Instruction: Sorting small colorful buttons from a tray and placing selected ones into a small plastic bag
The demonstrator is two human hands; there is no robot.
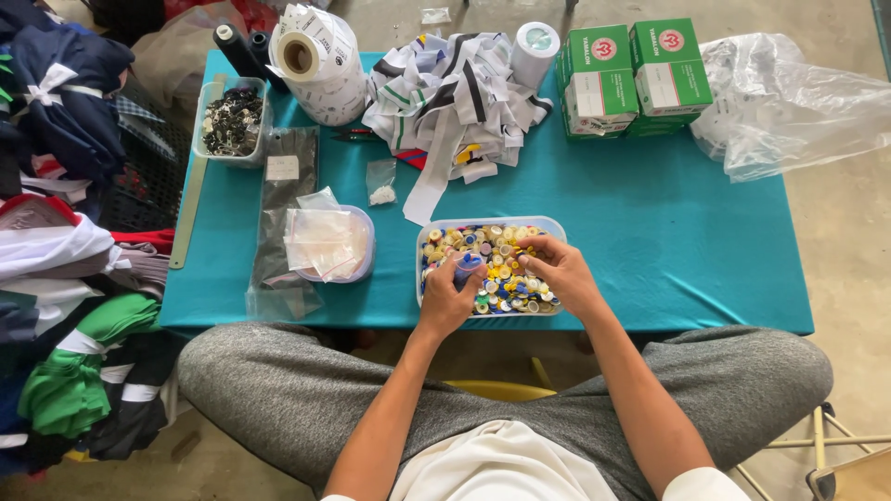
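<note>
Buttons [497, 243] of many colours, yellow, blue, white and green, filled a clear plastic tub [548, 224] that sat on the teal table [668, 232] at the near edge, right in front of me, and both my hands were in it.

Sweeping from the left: at nine o'clock from the tub I saw a heap of folded garments [65, 278] off the table's side, navy, white, red and green. On the table at ten o'clock stood a smaller tub of dark pieces [232, 121], with black thread cones [243, 48] and a big roll of printed labels [320, 60] behind it. Just left of the button tub lay a round container of small clear bags [327, 243] on a dark plastic sleeve [288, 186].

My left hand [447, 297] rested over the tub's left part, fingers curled around a small blue button [467, 263]. My right hand [557, 269] lay beside it on the buttons, fingertips bent down and pinched into the pile; what it gripped, I could not tell.

At twelve o'clock lay a tangle of white, black and green striped strips [450, 102], with a white tape roll [535, 48] behind. At one o'clock stood green and white boxes [631, 79], and at two o'clock a crumpled clear plastic bag [798, 107].
</note>
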